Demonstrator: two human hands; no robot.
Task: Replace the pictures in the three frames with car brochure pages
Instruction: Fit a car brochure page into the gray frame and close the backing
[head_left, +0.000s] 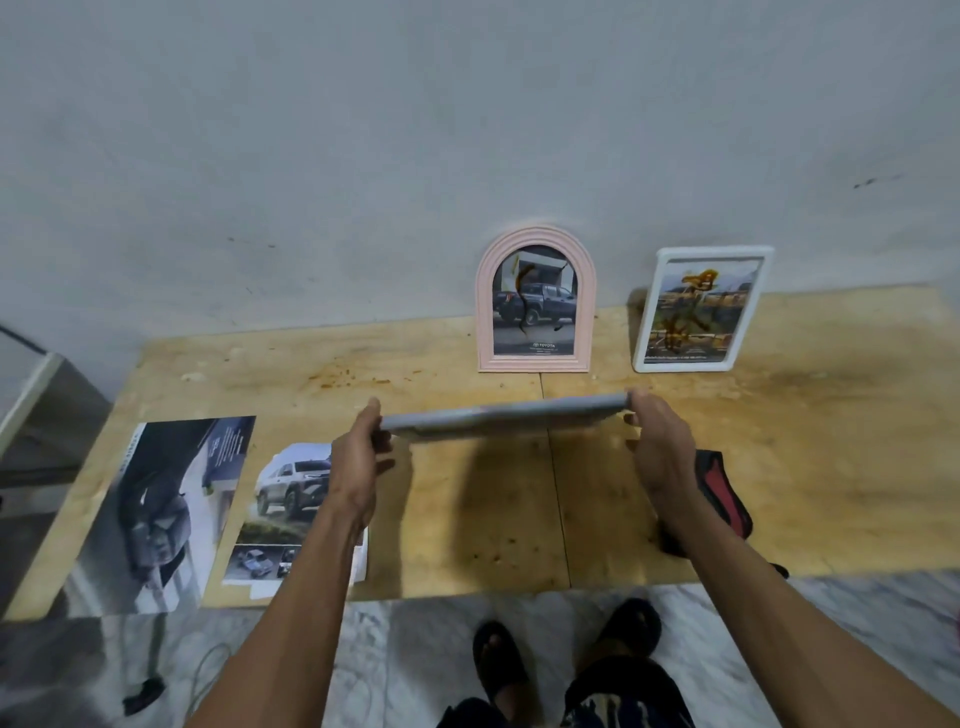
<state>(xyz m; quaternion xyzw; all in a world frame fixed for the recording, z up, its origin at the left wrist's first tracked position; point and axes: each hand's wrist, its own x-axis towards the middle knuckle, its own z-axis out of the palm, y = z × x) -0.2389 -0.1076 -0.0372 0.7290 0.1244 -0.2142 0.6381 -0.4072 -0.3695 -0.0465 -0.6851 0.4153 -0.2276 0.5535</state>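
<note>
Gripping a flat grey frame (506, 415) edge-on by its ends, left hand (358, 462) and right hand (657, 447) hold it above the stained plywood board (779, 441), near an arched pink frame (535, 299).

wooden table (805, 415), two frames (535, 301), brochure pages (156, 514)

Dim, flat indoor light from above; dark shadow on desk (493, 519) below held frame (504, 418); soft overall focus; wide-angle bending at edges.

2 frames (535, 301) behind (against wall (363, 156)), brochures (156, 509) left.
</note>
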